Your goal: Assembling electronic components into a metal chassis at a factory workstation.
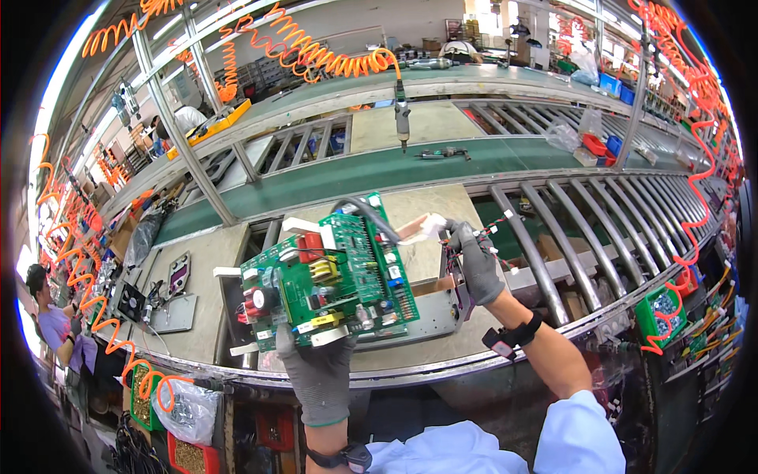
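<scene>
A large green circuit board [296,288], crowded with components and fitted with white plastic brackets at its corners, is tilted above the conveyor. My grey-gloved left hand [317,375] grips its near edge, fingers out of sight underneath. To the right of the board, my gloved right hand [478,267] is closed around a bundle of thin wires [493,229] with small white connectors. A dark cable [367,213] rises from the board's far side, and a pale flat strip [424,227] stretches toward my right fingers. Below the board lies a metal chassis [414,317], partly covered by it.
Metal rollers [557,245] run to the right. A fan assembly [130,300] and a metal plate [172,314] lie on the left board. A power screwdriver [403,118] hangs from an orange coil ahead. Bins of screws [189,457] stand low left; another person [54,324] is far left.
</scene>
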Demonstrator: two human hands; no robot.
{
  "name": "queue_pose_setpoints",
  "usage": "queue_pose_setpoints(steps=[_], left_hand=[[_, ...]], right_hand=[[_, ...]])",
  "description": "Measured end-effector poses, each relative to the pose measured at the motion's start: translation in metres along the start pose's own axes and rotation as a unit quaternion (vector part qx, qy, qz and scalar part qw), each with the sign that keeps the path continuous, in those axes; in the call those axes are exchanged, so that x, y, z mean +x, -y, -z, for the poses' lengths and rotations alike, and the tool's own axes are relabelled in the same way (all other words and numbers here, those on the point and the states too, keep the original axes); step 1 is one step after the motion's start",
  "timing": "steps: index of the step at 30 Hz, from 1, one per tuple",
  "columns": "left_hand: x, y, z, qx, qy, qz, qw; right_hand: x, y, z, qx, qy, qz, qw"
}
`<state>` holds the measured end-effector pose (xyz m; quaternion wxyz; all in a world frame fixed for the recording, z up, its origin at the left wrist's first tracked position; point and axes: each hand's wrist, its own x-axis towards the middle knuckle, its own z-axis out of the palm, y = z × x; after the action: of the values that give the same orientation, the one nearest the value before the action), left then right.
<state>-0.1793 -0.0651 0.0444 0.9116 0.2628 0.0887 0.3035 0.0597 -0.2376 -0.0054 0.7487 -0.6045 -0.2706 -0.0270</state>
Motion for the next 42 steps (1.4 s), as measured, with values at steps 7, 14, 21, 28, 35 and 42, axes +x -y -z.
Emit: queue_pose_setpoints(steps=[7, 14, 21, 28, 35, 42], left_hand=[[0.016, 0.007, 0.008, 0.02, 0.014, 0.001, 1.0], [0.024, 0.009, 0.003, 0.058, 0.039, 0.006, 0.998], [0.028, 0.03, 0.003, 0.131, -0.076, 0.006, 0.988], [0.035, 0.06, 0.008, 0.193, -0.126, -0.02, 0.973], [0.032, 0.071, 0.003, 0.224, -0.138, -0.029, 0.964], [0.038, 0.078, 0.011, 0.199, -0.183, 0.023, 0.962]], right_hand=[[-0.001, -0.006, 0.003, 0.121, -0.048, 0.01, 0.991], [-0.001, -0.009, 0.003, 0.142, -0.06, -0.017, 0.988], [-0.003, -0.007, 0.004, 0.085, -0.091, -0.018, 0.992], [-0.001, -0.016, 0.001, 0.072, -0.091, 0.03, 0.993], [0.003, -0.031, 0.009, 0.134, -0.062, -0.048, 0.988], [0.0, -0.029, 0.008, 0.165, -0.085, 0.004, 0.983]])
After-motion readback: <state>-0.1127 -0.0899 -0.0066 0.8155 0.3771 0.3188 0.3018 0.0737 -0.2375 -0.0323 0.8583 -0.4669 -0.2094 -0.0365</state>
